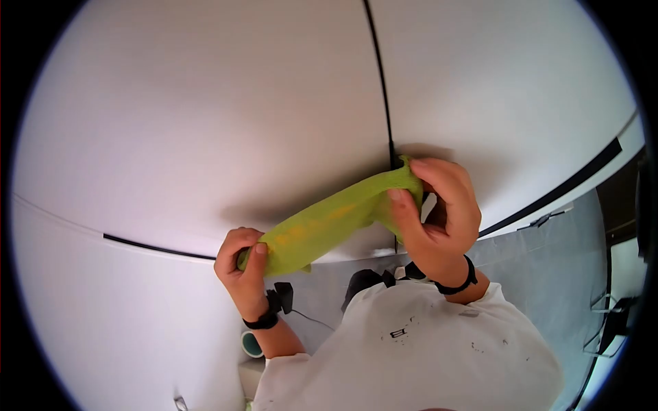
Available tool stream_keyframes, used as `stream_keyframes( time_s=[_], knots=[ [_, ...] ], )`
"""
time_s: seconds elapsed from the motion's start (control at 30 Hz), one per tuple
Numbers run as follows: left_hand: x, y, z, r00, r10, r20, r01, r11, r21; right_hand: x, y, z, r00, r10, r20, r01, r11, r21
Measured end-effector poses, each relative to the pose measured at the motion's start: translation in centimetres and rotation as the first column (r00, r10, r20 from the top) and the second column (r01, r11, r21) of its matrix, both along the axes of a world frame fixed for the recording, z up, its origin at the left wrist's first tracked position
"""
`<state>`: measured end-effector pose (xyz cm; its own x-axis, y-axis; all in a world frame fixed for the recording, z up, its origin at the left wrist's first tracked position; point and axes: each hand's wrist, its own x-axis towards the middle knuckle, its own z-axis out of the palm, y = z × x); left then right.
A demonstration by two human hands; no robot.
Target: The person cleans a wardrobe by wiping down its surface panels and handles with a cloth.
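Note:
A lime-green sock [315, 229] with yellow marks along its side is stretched between my two hands, just over the white table. My left hand [241, 266] grips its far left end, thumb on top and fingers curled behind. At the other end, my right hand [445, 216] pinches the opening's edge between thumb and fingers. The fabric sags slightly in the middle, and a loose fold hangs below it near my right hand. Part of the sock's right end is hidden behind my right fingers.
Black strips [384, 82] run across the white tabletop [205, 103] and along its near edge. Below lies a grey floor [541, 267]. A round green-and-white object [251, 344] is beside my left forearm. Dark-framed furniture [610, 322] stands at the right.

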<state>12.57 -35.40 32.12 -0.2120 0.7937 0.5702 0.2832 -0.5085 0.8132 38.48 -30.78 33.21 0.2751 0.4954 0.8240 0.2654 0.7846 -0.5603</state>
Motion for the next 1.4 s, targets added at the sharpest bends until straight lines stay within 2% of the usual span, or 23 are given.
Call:
stream_keyframes(
  time_s=[0.03, 0.1, 0.17, 0.23, 0.27, 0.3, 0.37, 0.43, 0.57, 0.63, 0.7, 0.77, 0.87, 0.93, 0.97, 1.03, 1.1, 1.17, 1.23, 1.3, 1.33, 1.37, 1.4],
  knots=[
    [0.0, 0.0, 0.1, 1.000, 0.024, 0.008, -0.024, 1.000, -0.002, 0.1, 0.1, 0.0, 1.000, 0.024, 0.008, -0.024, 1.000, -0.002],
    [0.1, 0.2, 0.4, 0.984, -0.042, -0.172, 0.041, 0.999, -0.008, 1.0, 0.5, -0.1, 0.998, -0.032, 0.049, 0.030, 0.999, 0.032],
    [0.0, 0.6, 0.3, 0.977, -0.053, -0.205, 0.055, 0.998, 0.007, 2.0, 0.6, -0.2, 0.999, -0.002, 0.044, 0.002, 1.000, 0.009],
    [0.1, 0.3, 1.0, 0.944, -0.201, -0.261, 0.178, 0.978, -0.109, 2.2, -0.1, -0.6, 0.999, 0.012, 0.038, -0.011, 1.000, -0.030],
    [0.3, 0.6, 1.0, 0.930, -0.235, -0.282, 0.211, 0.971, -0.114, 2.2, 0.1, -0.7, 1.000, 0.025, 0.017, -0.025, 0.999, -0.027],
    [0.6, 0.7, 1.2, 0.932, -0.235, -0.275, 0.216, 0.971, -0.099, 2.4, 0.5, -0.7, 0.999, 0.035, -0.003, -0.035, 0.999, -0.015],
    [0.7, 0.8, 1.5, 0.878, -0.282, -0.387, 0.206, 0.952, -0.226, 2.8, 0.3, -0.7, 1.000, 0.014, 0.014, -0.014, 1.000, 0.002],
    [0.2, 1.2, 0.8, 0.845, -0.279, -0.456, 0.210, 0.958, -0.197, 2.8, 0.3, -0.7, 0.999, 0.045, 0.014, -0.044, 0.999, -0.011],
    [0.4, 1.4, -0.4, 0.841, -0.358, -0.405, 0.316, 0.934, -0.169, 2.8, 0.2, -0.8, 1.000, 0.030, 0.002, -0.030, 0.999, -0.015],
    [0.3, 0.8, -0.9, 0.904, -0.324, -0.279, 0.279, 0.942, -0.188, 2.7, -0.2, -1.2, 0.998, 0.056, -0.006, -0.056, 0.997, -0.054],
    [-0.5, 0.8, -1.4, 0.885, -0.344, -0.314, 0.306, 0.938, -0.164, 2.4, -0.2, -1.5, 0.999, 0.052, -0.013, -0.052, 0.998, -0.030],
    [-1.0, 0.6, -1.9, 0.923, -0.296, -0.244, 0.283, 0.955, -0.090, 2.3, -0.2, -1.5, 0.998, 0.065, -0.004, -0.065, 0.998, -0.009],
    [-1.2, 0.9, -1.9, 0.935, -0.322, -0.150, 0.322, 0.946, -0.027, 2.7, -0.3, -1.0, 0.984, 0.175, -0.013, -0.176, 0.984, -0.033],
    [-1.0, 1.4, -1.7, 0.910, -0.411, -0.057, 0.412, 0.911, 0.008, 3.1, -0.4, -1.0, 0.969, 0.214, -0.122, -0.213, 0.977, 0.022],
    [-0.7, 1.9, -1.8, 0.914, -0.404, -0.036, 0.405, 0.914, 0.029, 3.3, -0.4, -1.0, 0.971, 0.222, -0.093, -0.221, 0.975, 0.026],
    [0.0, 2.6, -1.7, 0.907, -0.420, -0.022, 0.421, 0.907, 0.024, 3.4, -0.3, -1.1, 0.910, 0.259, -0.325, -0.238, 0.966, 0.102],
    [0.7, 3.1, -1.3, 0.908, -0.413, 0.072, 0.411, 0.911, 0.033, 3.4, 0.2, -1.3, 0.921, 0.279, -0.274, -0.255, 0.960, 0.118],
    [0.5, 3.9, -1.0, 0.828, -0.561, 0.005, 0.561, 0.828, 0.026, 2.7, 0.1, -1.1, 0.904, 0.201, -0.377, -0.186, 0.980, 0.075],
    [-0.3, 4.5, -1.5, 0.831, -0.556, 0.007, 0.554, 0.829, 0.080, 2.5, -0.2, -0.8, 0.921, 0.236, -0.310, -0.238, 0.971, 0.033],
    [-1.2, 4.4, -2.6, 0.808, -0.521, 0.275, 0.505, 0.853, 0.132, 1.1, -0.2, 0.0, 0.962, 0.118, -0.247, -0.141, 0.987, -0.080],
    [-1.7, 4.3, -2.8, 0.819, -0.494, 0.294, 0.461, 0.870, 0.176, 0.9, -0.2, -0.1, 0.958, 0.147, -0.245, -0.168, 0.983, -0.069],
    [-1.7, 4.0, -3.0, 0.788, -0.474, 0.394, 0.430, 0.881, 0.199, 0.9, -0.3, -0.4, 0.964, 0.169, -0.206, -0.184, 0.981, -0.058],
    [-1.7, 4.0, -3.2, 0.746, -0.462, 0.479, 0.413, 0.886, 0.211, 0.8, -0.4, -1.1, 0.983, 0.120, -0.136, -0.132, 0.988, -0.080]
  ],
)
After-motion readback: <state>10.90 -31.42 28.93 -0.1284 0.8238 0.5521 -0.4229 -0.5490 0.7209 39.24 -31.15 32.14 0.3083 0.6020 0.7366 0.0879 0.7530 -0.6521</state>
